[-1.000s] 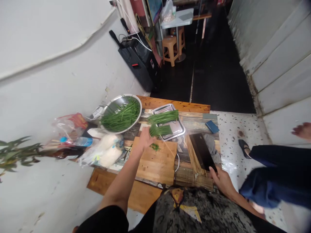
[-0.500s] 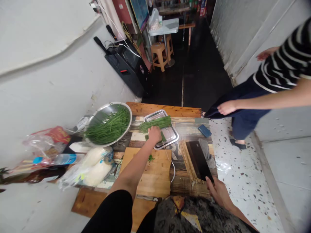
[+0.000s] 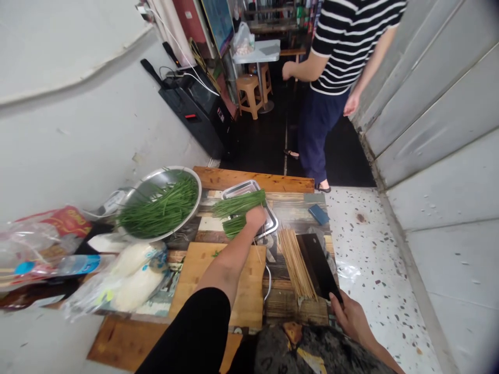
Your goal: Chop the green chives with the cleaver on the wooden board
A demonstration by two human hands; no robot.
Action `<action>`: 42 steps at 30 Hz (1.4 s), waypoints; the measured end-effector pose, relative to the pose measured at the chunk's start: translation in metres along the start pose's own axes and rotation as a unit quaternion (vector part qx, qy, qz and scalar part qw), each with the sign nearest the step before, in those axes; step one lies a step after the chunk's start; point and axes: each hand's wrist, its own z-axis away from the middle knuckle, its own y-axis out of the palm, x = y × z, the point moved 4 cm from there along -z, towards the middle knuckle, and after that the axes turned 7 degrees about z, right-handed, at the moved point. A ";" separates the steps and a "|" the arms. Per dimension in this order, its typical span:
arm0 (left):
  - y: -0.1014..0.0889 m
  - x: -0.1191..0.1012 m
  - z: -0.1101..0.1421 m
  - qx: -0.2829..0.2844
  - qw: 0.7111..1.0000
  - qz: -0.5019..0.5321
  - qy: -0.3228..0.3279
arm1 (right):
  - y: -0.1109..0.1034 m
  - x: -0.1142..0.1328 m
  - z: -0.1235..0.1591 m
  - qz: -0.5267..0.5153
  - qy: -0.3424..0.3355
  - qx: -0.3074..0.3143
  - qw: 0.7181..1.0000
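My left hand [image 3: 256,216] is over a metal tray [image 3: 274,222], fingers curled down at the right end of the chives; what they grip is hidden. In the tray, a long bundle of green chives [image 3: 241,202] lies behind a shorter bundle of chives [image 3: 234,227], with thin skewers poking out near my hand. My right hand [image 3: 353,316] is closed around the handle of a dark cleaver [image 3: 316,262], its blade flat beside a pile of bamboo skewers [image 3: 295,262]. A wooden cutting board [image 3: 245,291] with a few green bits lies in front of me, partly behind my left arm.
A steel bowl [image 3: 198,200] of chives stands at the back left. Left of the board are a bag of white food [image 3: 136,280] and a plastic bottle [image 3: 80,265]. A blue box [image 3: 318,214] sits back right. A person in a striped top [image 3: 346,47] is beyond the table.
My left hand has shifted to the right end of the chives, uncovering more of the shorter bundle. The cleaver stays beside the skewers. The other person has walked from the right to beyond the table.
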 end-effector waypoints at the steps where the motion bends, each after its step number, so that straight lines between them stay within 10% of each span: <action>1: -0.006 -0.001 0.003 -0.015 1.000 0.002 -0.005 | 0.000 -0.001 0.000 0.003 -0.005 0.001 1.000; 10: -0.086 0.024 0.077 -0.275 0.955 0.082 -0.074 | -0.003 0.006 -0.008 0.012 -0.047 0.009 0.999; 17: -0.151 0.070 0.225 -0.491 0.855 0.164 -0.037 | 0.003 0.025 -0.024 0.033 -0.108 0.070 0.991; 22: -0.164 0.104 0.340 -0.526 0.831 0.139 -0.117 | 0.017 0.046 -0.036 0.047 -0.172 0.100 0.979; 28: -0.106 0.143 0.389 -0.465 0.861 0.112 -0.172 | 0.036 0.085 -0.046 0.059 -0.262 0.138 0.953; 36: 0.049 0.153 0.298 -0.150 0.936 0.099 -0.301 | 0.058 0.142 -0.048 0.163 -0.318 0.167 0.919; 42: 0.076 0.138 0.258 -0.079 0.960 0.118 -0.241 | 0.096 0.187 -0.059 0.288 -0.244 0.227 0.898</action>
